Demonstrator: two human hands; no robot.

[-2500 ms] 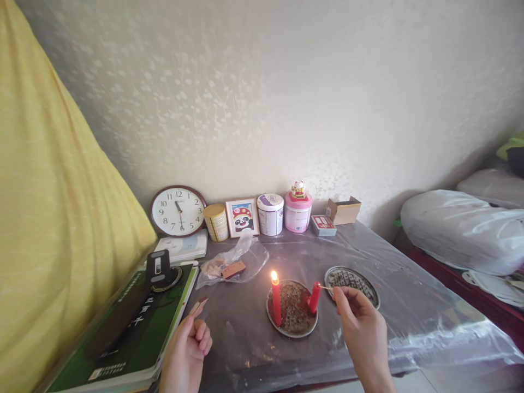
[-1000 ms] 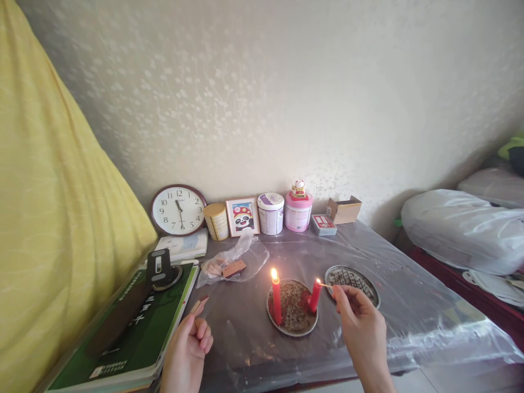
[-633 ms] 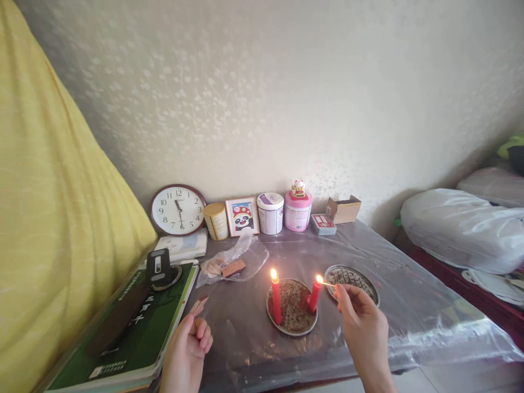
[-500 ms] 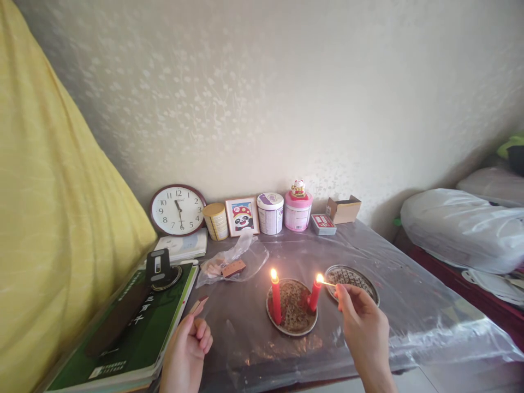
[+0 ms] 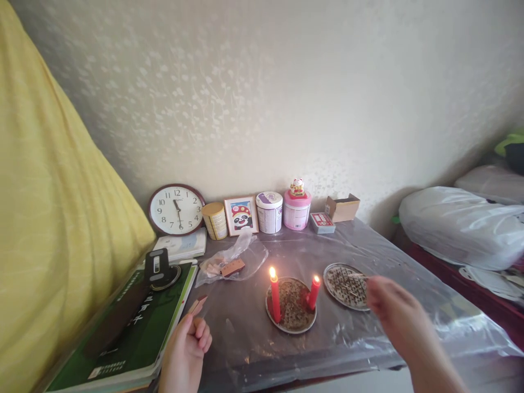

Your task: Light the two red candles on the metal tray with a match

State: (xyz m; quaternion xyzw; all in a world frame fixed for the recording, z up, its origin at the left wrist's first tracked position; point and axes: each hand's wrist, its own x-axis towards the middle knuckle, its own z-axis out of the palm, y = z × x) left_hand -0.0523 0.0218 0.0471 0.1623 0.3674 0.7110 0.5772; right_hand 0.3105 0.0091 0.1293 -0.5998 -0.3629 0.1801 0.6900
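My left hand (image 5: 186,346) is closed round a small brown matchbox (image 5: 198,305), which sticks up past the thumb beside the green book. Blurred by motion, my right hand (image 5: 395,308) pinches a thin match (image 5: 359,276) over the right edge of the empty round metal lid. No flame shows on the match. Left of it, a tall red candle (image 5: 275,300) and a shorter, tilted red candle (image 5: 314,293) stand lit on a round metal lid (image 5: 292,331) with a rough brown surface. Neither hand touches the candles.
The second round lid (image 5: 347,307) lies on the plastic-covered table. Behind are a plastic bag with brown boxes (image 5: 232,267), cans (image 5: 269,215), a picture frame (image 5: 241,216) and a clock (image 5: 177,210). A green book (image 5: 135,327) carries a black phone-like holder (image 5: 157,266).
My right hand has moved right, drawing the match away from the shorter candle. That candle's flame looks smaller now. My left hand stays put with the matchbox.
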